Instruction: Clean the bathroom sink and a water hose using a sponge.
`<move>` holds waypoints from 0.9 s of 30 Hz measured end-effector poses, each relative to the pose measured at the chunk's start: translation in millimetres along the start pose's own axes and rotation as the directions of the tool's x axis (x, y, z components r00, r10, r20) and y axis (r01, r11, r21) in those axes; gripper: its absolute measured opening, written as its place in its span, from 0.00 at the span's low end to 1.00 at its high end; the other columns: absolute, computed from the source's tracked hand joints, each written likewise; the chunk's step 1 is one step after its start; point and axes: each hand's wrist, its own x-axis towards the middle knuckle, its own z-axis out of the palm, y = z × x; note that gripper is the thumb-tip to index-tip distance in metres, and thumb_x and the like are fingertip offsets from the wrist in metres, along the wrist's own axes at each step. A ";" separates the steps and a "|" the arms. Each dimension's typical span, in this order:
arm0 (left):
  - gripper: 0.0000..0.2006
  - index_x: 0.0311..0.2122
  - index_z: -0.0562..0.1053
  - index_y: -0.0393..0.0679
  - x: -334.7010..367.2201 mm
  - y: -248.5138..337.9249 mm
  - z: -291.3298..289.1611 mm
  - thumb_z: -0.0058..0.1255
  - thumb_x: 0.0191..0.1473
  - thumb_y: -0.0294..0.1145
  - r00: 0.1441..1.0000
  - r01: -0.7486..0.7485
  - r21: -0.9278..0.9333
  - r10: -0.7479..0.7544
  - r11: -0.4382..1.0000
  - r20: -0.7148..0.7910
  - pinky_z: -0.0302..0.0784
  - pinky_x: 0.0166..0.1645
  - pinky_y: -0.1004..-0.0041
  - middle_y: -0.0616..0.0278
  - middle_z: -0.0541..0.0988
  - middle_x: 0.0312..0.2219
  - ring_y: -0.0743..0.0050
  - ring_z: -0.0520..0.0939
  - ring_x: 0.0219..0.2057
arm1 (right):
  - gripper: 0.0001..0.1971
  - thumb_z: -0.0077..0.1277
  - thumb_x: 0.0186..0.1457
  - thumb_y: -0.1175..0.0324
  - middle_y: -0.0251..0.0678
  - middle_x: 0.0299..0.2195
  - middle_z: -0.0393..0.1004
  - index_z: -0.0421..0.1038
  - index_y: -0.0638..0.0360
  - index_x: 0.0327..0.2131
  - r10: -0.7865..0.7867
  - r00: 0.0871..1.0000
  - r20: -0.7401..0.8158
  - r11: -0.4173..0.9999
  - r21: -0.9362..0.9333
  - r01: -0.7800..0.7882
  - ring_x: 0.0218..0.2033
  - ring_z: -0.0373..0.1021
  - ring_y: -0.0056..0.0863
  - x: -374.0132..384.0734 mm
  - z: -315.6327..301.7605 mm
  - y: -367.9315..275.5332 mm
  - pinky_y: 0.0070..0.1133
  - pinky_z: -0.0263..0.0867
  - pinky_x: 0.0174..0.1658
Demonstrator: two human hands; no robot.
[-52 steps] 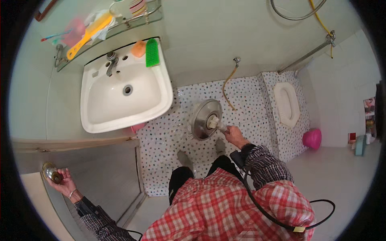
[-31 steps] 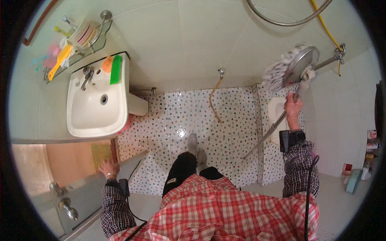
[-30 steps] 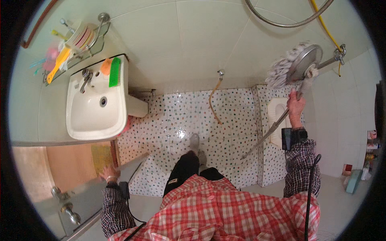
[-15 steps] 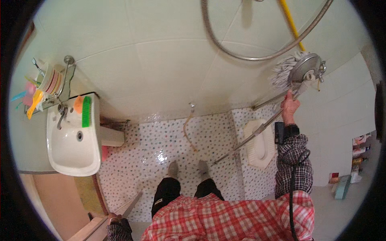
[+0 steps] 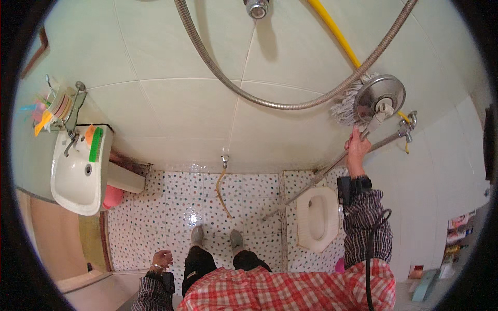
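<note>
Over on the right, my right hand (image 5: pixel 358 150) is closed around the upper part of a mop (image 5: pixel 378 98), just below its head. The mop is held head up: a round metal disc with white strands hangs by the wall. Its long pole slants down left, the tip close to the floor beside my feet. Low on the left, my left hand (image 5: pixel 162 258) hangs with loosely bent fingers and nothing in it. Below the mop pole lies a squat toilet (image 5: pixel 317 220).
A white washbasin (image 5: pixel 78 179) holding a green brush (image 5: pixel 95 144) stands left, a pink basin (image 5: pixel 112 197) beneath it. A metal shower hose (image 5: pixel 270 105) loops across the wall near a yellow pole (image 5: pixel 337 31). A wall tap (image 5: pixel 410 127) sits right; a thin hose (image 5: pixel 221 192) trails onto the speckled floor.
My left hand has come off the door edge and moved up and right. The view has shifted; the mop stays gripped in my right hand.
</note>
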 end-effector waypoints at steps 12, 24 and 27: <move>0.11 0.31 0.70 0.41 7.7 -38.0 42.1 0.46 0.43 0.37 0.984 -0.040 0.319 0.093 0.947 -0.152 0.66 0.15 0.80 0.64 0.74 0.18 0.80 0.73 0.16 | 0.10 0.49 0.45 0.68 0.28 0.13 0.59 0.60 0.60 0.18 0.011 0.951 0.308 0.975 0.209 -0.079 0.11 0.54 0.14 -30.7 25.0 -9.8 0.15 0.50 0.13; 0.15 0.34 0.70 0.41 38.5 -34.5 77.7 0.44 0.44 0.39 0.979 -0.138 0.470 0.193 0.872 -0.071 0.70 0.25 0.77 0.61 0.75 0.19 0.77 0.76 0.19 | 0.23 0.45 0.48 0.69 0.31 0.27 0.62 0.54 0.64 0.47 -0.220 0.861 0.459 0.973 0.040 0.227 0.26 0.59 0.17 -69.7 28.6 60.8 0.14 0.59 0.32; 0.11 0.33 0.70 0.42 58.0 -56.1 71.1 0.44 0.44 0.36 0.964 -0.222 0.374 0.261 0.901 -0.056 0.70 0.25 0.78 0.62 0.75 0.17 0.77 0.75 0.18 | 0.24 0.44 0.48 0.69 0.31 0.27 0.64 0.51 0.63 0.49 -0.072 0.886 0.458 0.969 -0.180 0.172 0.27 0.60 0.17 -112.5 2.0 108.8 0.13 0.58 0.32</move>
